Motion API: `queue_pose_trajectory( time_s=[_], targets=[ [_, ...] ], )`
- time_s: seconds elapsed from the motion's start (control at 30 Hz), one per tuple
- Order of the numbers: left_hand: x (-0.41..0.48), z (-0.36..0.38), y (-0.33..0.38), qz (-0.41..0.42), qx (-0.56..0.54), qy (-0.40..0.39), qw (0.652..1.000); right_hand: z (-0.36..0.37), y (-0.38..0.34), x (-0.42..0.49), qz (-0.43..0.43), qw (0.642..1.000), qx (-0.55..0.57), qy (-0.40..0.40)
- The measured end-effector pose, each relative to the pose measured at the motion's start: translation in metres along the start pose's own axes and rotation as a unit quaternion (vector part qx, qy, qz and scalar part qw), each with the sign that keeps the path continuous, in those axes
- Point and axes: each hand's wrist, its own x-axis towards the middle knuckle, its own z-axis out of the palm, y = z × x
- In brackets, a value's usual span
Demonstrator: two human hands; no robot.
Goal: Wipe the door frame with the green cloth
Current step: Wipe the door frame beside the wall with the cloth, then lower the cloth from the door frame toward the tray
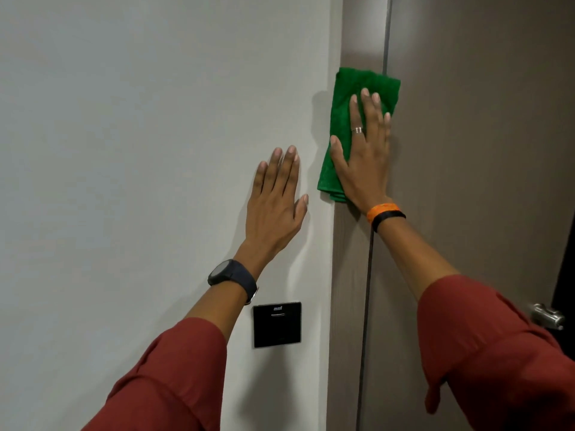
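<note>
Pale wall (140, 150) meets the brown door frame (350, 275); the right hand (362, 163), flat and open, presses the green cloth (345, 113) against it mid-wipe. The left hand (275, 200) lies flat and empty on the wall. Next, probably slide the cloth along the frame.

The right hand (362, 157) lies flat, fingers spread, pressing a folded green terry cloth (345, 119) against the brown wood-grain door frame (348, 275); the cloth's upper right corner reaches across the dark gap onto the brown door (466, 150). A silver ring (357, 130) sits on one finger, and orange and black bands (385, 214) circle the wrist. The left hand (275, 200) rests flat and empty on the pale grey wall (124, 150) just beside the frame, a dark wristwatch (231, 275) on its wrist. Below it is a black square wall panel (277, 325). Both sleeves are rust red, and a metal door handle (547, 315) shows at the right edge
</note>
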Motion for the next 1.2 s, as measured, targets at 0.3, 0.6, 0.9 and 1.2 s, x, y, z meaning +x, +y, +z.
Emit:
queue_pose_trajectory(
  time_s=[0.3,0.6,0.9,1.2],
  targets=[
    [-0.074,-0.014,-0.019,-0.008,-0.017,-0.064,0.998,-0.004,-0.016,-0.131,0.075,0.994,0.064,0.046],
    [-0.187,-0.029,-0.043,-0.02,-0.069,-0.184,0.98,-0.031,-0.046,-0.276,0.195,0.975,0.031,-0.1],
    [-0.333,-0.042,-0.069,-0.04,-0.12,-0.272,0.954,-0.024,-0.165,-0.372,0.275,0.947,0.073,-0.151],
    [-0.603,-0.041,-0.073,-0.144,-0.152,-0.407,0.889,-0.004,-0.246,-0.614,0.287,0.865,0.081,-0.403]
  ],
)
